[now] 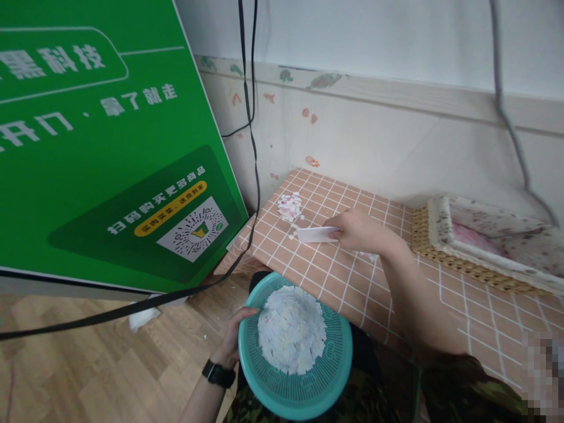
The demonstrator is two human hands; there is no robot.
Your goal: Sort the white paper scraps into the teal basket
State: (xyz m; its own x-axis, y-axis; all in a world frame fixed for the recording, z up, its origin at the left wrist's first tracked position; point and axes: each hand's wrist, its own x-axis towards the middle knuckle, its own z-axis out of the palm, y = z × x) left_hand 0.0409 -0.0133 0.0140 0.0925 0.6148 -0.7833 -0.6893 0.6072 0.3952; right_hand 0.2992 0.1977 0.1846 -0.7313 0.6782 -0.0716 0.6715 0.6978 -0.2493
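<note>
My left hand (238, 332) grips the rim of a round teal plastic colander (304, 399) from its left side, at the table's front edge. A heap of small white paper scraps (291, 330) fills the colander's middle. Over the table, my right hand (352, 229) is closed on a flat white strip (315, 235), perhaps card or folded paper. Its far end touches or nearly touches a few loose scraps on the tabletop. Just beyond lies a small pile of white and pink paper scraps (289, 205). More whitish bits (367, 257) show partly behind my right wrist.
The table wears a brown cloth with white grid lines (335, 270). On its right stands a lined wicker basket (423, 235). A large green panel (110, 176) rises at the left. Black cables (254, 147) hang down in front of the wall and cross above the floor.
</note>
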